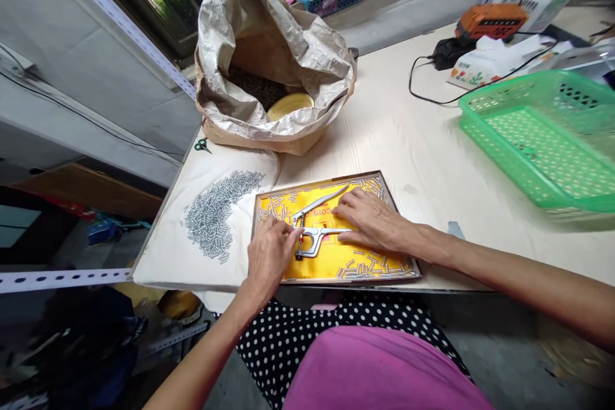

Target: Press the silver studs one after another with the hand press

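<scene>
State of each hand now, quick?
Left hand: fingers curled at the silver tool; grip cannot be told.
Right hand: open, fingers spread near the tool's handles.

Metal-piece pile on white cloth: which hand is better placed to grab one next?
Probably the left hand: it sits by the left side of the tray, nearer the pile; the right hand lies farther away.

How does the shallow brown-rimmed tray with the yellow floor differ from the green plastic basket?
The shallow brown-rimmed tray has a solid-looking yellow floor; the green plastic basket has a perforated one. The tray is low-sided, while the basket has taller walls. Both are open-topped containers.
</scene>
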The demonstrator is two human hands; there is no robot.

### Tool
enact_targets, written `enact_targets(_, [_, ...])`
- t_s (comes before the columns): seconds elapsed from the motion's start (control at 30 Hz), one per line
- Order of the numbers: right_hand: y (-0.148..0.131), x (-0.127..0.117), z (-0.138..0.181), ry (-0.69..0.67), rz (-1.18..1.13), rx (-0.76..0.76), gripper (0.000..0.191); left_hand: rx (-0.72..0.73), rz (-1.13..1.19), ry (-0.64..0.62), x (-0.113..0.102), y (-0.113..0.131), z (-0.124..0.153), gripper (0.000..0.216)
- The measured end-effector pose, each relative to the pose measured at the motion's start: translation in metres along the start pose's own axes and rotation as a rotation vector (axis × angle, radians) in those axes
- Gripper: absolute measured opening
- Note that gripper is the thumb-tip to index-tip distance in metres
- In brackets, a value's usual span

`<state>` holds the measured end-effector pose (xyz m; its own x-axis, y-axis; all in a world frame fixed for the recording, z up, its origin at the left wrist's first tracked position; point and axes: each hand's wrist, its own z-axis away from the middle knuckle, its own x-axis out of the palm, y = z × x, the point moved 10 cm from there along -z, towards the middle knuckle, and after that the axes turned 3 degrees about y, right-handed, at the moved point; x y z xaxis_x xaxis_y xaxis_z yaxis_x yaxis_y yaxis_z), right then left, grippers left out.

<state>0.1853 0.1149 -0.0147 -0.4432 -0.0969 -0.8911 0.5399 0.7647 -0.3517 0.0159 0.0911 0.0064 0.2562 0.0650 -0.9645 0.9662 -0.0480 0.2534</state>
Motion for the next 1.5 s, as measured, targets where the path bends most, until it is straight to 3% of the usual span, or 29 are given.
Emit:
enact_targets(0.2, [-0.017,0.022,-0.002,-0.030,-0.014,-0.012,0.010,-0.336,0.035,-0.268,0.032,-0.025,0.015,0.026])
enact_targets(0.3, [-0.016,0.037,-0.003,-0.013,-0.008,-0.038,0.015,-0.436,0.183,-0.399,0.054,-0.031,0.017,0.033])
enact_targets(0.37, [-0.012,0.045,-0.004,-0.021,-0.029,-0.034,0.015,-0.489,0.289,-0.401,0.059,-0.041,0.018,0.036])
enact_targets(0.47, [-0.010,0.048,-0.003,-0.030,-0.036,-0.032,0.016,-0.546,0.402,-0.253,0.047,-0.058,0.020,0.031])
enact_targets(0.57, [-0.010,0.048,-0.002,-0.037,-0.025,-0.021,0.022,-0.476,0.406,-0.087,0.026,-0.063,0.021,0.024])
enact_targets(0.67, [-0.009,0.048,-0.001,-0.035,0.004,-0.009,0.025,-0.365,0.259,0.037,-0.001,-0.069,0.019,0.015])
enact_targets(0.8, [-0.009,0.049,0.000,-0.031,0.021,-0.001,0.026,-0.334,-0.046,0.207,-0.040,-0.110,0.008,0.024])
enact_targets(0.9, [-0.009,0.047,0.001,-0.007,0.001,0.016,0.026,-0.362,-0.228,0.123,-0.043,-0.154,-0.009,0.028])
enact_targets(1.0, [-0.007,0.049,0.002,0.009,0.004,0.027,0.025,-0.307,-0.348,-0.006,-0.032,-0.180,-0.026,0.033])
enact_targets(1.17, [-0.007,0.052,0.006,0.052,0.049,0.025,0.026,-0.121,-0.410,-0.172,-0.010,-0.187,-0.036,0.038])
enact_targets(1.5, [-0.007,0.055,0.010,0.086,0.082,0.018,0.024,0.009,-0.404,-0.276,-0.003,-0.199,-0.045,0.032])
